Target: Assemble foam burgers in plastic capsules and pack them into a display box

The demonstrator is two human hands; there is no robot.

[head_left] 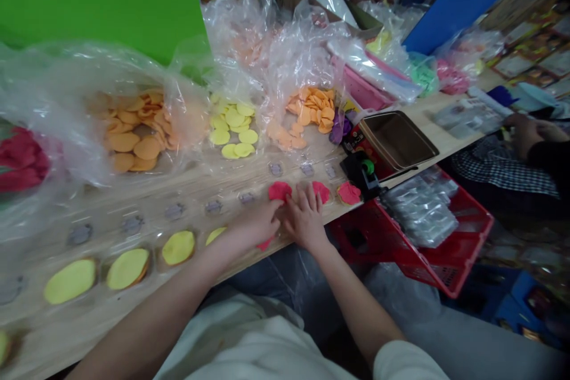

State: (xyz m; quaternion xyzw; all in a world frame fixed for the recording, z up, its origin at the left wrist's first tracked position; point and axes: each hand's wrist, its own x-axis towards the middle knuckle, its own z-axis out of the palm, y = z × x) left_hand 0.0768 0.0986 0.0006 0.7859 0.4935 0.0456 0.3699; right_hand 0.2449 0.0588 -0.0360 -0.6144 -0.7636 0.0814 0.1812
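My left hand (256, 224) lies flat on a clear plastic blister tray (146, 214), its fingertips at the edge of a red-pink foam disc (279, 191). My right hand (304, 218) rests beside it, fingers spread, next to a second red disc (320, 191). A third red disc (348, 193) sits further right. Yellow discs (127, 268) fill several wells left of my hands, and a small red scrap (266, 243) shows below my left hand. Farther wells hold only grey centres (175, 211).
Open plastic bags hold orange discs (133, 136), yellow discs (234, 127) and more orange discs (309, 110). A tape dispenser (361, 175) and brown tray (396, 139) stand right. A red basket (414, 237) holds packets. A co-worker's hands (525, 133) work at far right.
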